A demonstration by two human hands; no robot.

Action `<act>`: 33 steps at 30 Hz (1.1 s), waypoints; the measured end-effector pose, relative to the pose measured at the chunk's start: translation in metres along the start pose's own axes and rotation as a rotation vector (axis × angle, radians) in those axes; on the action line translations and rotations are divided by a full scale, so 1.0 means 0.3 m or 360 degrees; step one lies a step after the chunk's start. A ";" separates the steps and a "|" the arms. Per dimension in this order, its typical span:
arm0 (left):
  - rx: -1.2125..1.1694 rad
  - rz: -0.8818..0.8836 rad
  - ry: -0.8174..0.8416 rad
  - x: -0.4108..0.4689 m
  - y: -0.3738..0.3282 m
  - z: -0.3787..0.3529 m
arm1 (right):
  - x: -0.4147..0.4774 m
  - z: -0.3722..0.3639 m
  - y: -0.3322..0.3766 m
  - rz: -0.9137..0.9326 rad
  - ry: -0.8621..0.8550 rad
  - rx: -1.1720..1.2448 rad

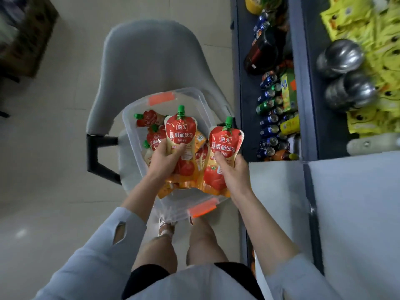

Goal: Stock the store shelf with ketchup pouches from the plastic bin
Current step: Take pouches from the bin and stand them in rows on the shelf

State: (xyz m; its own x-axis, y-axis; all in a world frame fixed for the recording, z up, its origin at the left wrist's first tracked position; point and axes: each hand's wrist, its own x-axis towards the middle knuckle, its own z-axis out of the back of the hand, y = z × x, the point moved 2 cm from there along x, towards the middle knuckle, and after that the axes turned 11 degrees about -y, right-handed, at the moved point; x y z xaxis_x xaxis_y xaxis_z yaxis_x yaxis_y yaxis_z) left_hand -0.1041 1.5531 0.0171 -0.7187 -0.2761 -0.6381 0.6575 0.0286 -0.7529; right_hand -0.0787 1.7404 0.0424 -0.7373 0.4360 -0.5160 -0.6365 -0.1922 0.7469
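Two ketchup pouches are held upright over the plastic bin [175, 205], one in each hand. The left pouch [181, 131] is gripped by the left hand [165, 158], with the thumb across the front and the fingers curled behind its lower half. The right pouch [225, 140] is held in the same way by the right hand [234, 171].

Each pouch looks soft and filled, with a stiff green cap on top. I judge them light but floppy, with a glossy film that may slip. The body bends under pressure, so a broad hold around the lower middle seems safest. The spout neck is the only firm place for a pinch.

More pouches [151, 119] lie flat in the far-left part of the bin, and others lie under the hands.

The bin sits on a grey chair [147, 59]. To the right is the shelf [297, 87], which carries drink cans [269, 119]. Further right are yellow packets [368, 29] and metal bowls [342, 54]. A free place for ketchup I cannot make out from here.
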 end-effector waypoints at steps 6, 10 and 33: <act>0.0040 -0.0219 0.0230 -0.264 -0.164 0.051 | -0.232 0.187 0.079 0.0069 -0.0205 0.0200; 0.0092 -0.0366 0.0461 -0.418 -0.254 0.015 | -0.374 0.356 0.105 0.0121 -0.0430 0.0328; 0.0355 -0.1308 0.1654 -1.257 -0.580 -0.775 | -0.851 1.414 0.139 0.0354 -0.1606 0.0807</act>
State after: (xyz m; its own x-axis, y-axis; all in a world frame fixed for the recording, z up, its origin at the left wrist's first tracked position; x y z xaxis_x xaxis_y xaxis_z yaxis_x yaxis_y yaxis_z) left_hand -0.0001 1.8755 0.3513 -0.6920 0.7172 0.0822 -0.0931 0.0243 -0.9954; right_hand 0.1792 1.9941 0.3832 -0.1591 0.9861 0.0485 -0.1822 -0.0776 0.9802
